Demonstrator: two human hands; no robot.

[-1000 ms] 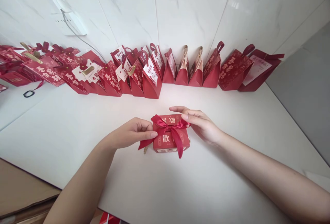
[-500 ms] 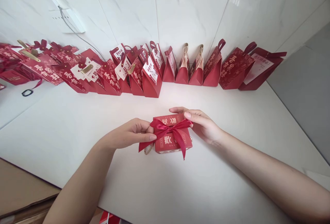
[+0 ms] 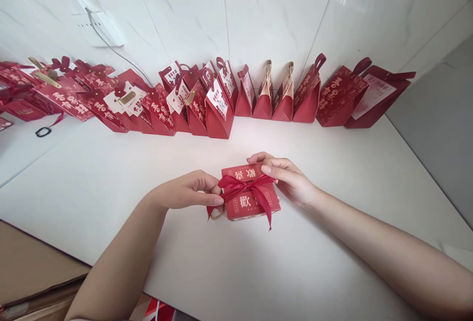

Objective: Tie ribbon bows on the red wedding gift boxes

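A small red gift box (image 3: 244, 203) with gold lettering sits over the white table, a dark red satin ribbon (image 3: 254, 185) tied in a bow across its top. At the box's left side my left hand (image 3: 188, 190) is closed, thumb and fingers pinching the bow's left part. My right hand (image 3: 290, 178) grips the far right corner of the box, its thumb on top beside the bow's right loop. Its other fingers are partly hidden behind the box. A beaded loop hangs out below the left fingers.
Several red gift boxes with ribbon handles (image 3: 219, 114) line the tiled wall at the back, crowding toward the left. A small black ring (image 3: 43, 132) lies at the left on the white table (image 3: 303, 257). Cardboard (image 3: 33, 267) is at the lower left.
The box appears slightly farther right and turned a little, with the bow's left loop drawn narrower. Both hands remain on it. The whole view has shifted slightly.
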